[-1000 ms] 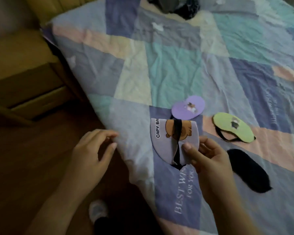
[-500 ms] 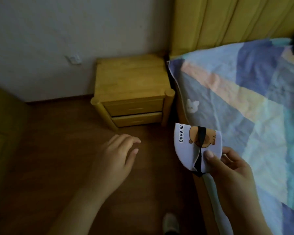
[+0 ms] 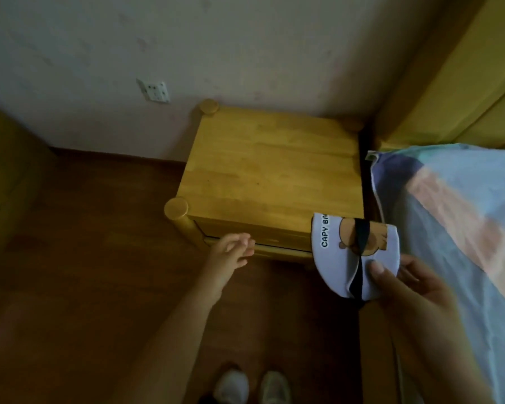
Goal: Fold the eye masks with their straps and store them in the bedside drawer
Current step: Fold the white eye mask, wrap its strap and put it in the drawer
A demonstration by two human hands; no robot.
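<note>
Bedside cabinet point(image 3: 270, 170): light wood, visible grain in joined strips, smooth with a soft satin sheen on top. Floor point(image 3: 79, 258): darker wood boards, low sheen. Wall point(image 3: 245, 48): matt, slightly mottled. Socket plate point(image 3: 153, 90): white plastic, smooth. Folded eye mask point(image 3: 353, 255): soft matt cloth, printed, with a black cloth strap point(image 3: 360, 249). Bed cover point(image 3: 464, 228): matt patchwork-printed cloth, lightly creased. Headboard point(image 3: 461, 83): yellow padded cloth.

The folded eye mask point(image 3: 333, 258) reads "CAPY BA" (the rest runs out of sight)
</note>
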